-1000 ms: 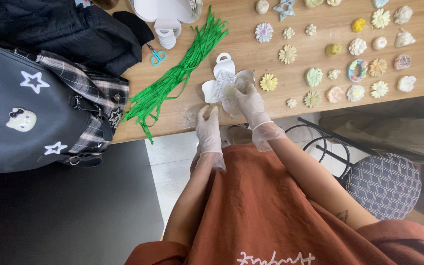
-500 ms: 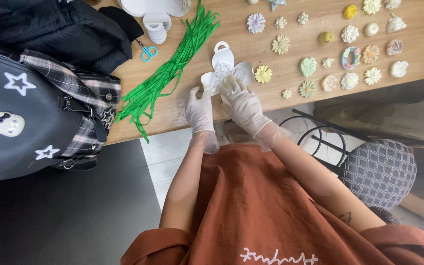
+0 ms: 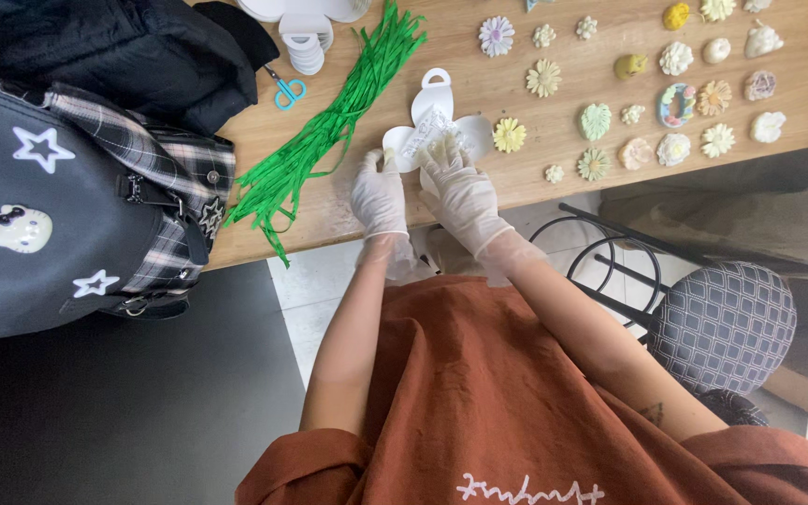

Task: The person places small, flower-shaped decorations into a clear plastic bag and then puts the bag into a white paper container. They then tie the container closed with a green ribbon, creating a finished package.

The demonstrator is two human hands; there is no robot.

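Both my hands wear thin white gloves and meet at the near edge of a wooden table (image 3: pixel 554 140). My left hand (image 3: pixel 379 192) grips the left side of a white flower-shaped card (image 3: pixel 437 126) with a hanging loop at its top. My right hand (image 3: pixel 462 192) presses a small clear plastic bag (image 3: pixel 430 140) with something pale inside against the card's middle. A bundle of green ribbon strips (image 3: pixel 329 131) lies just left of the card.
Many small flower-shaped and figure-shaped pieces (image 3: pixel 670 103) lie in rows on the right of the table. Blue-handled scissors (image 3: pixel 287 92) and a stack of white cards (image 3: pixel 306 47) sit at the back. A dark star-patterned bag (image 3: pixel 58 206) and black jacket (image 3: pixel 114 51) cover the left end. A patterned stool (image 3: pixel 722 323) stands to my right.
My view has shifted a little, so the table sits lower in frame. Both hands have moved up onto the white card, the right one now on the clear bag.
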